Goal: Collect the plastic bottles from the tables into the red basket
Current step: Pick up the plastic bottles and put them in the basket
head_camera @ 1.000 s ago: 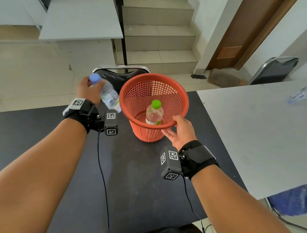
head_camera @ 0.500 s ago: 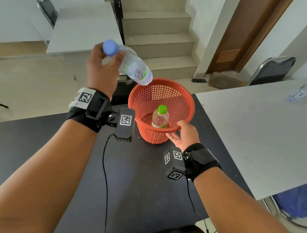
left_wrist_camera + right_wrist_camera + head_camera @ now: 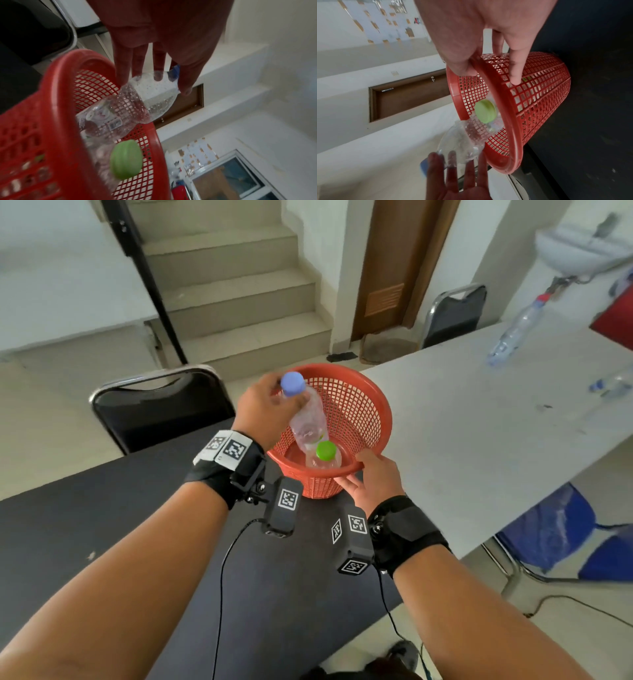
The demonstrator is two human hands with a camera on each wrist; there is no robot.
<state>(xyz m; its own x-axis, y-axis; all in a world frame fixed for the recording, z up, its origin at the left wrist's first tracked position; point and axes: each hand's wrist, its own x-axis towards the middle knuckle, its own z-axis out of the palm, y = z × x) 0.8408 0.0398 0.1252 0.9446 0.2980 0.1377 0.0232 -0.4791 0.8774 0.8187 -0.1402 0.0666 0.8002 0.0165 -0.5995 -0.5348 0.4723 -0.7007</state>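
Clear, thin plastic is what we have in hand: the blue-capped bottle (image 3: 306, 415) looks empty but for droplets inside, so we judge it very light, easily dented and a little slick. Our left hand (image 3: 263, 410) takes it at the neck end, just under the cap, with straight fingers (image 3: 123, 70) lying along the shoulder and the thumb on the other side; from the wrist view we cannot tell whether this is a firm pinch or the fingers are already letting go. The bottle hangs base down over the basket (image 3: 371, 405), its lower half inside the rim. A green-capped bottle (image 3: 325, 455) already stands in the bottom, close under it. Our right hand (image 3: 373, 479) pinches the near rim, thumb inside and fingers outside on the mesh, steadying the basket near the black table's (image 3: 102, 508) far right corner. The mesh wall seems springy, so a rim hold is the sensible one. Two more bottles (image 3: 513, 333) lie on the grey table (image 3: 462, 440), toward its far right edge; the neck looks the surest place to take them.
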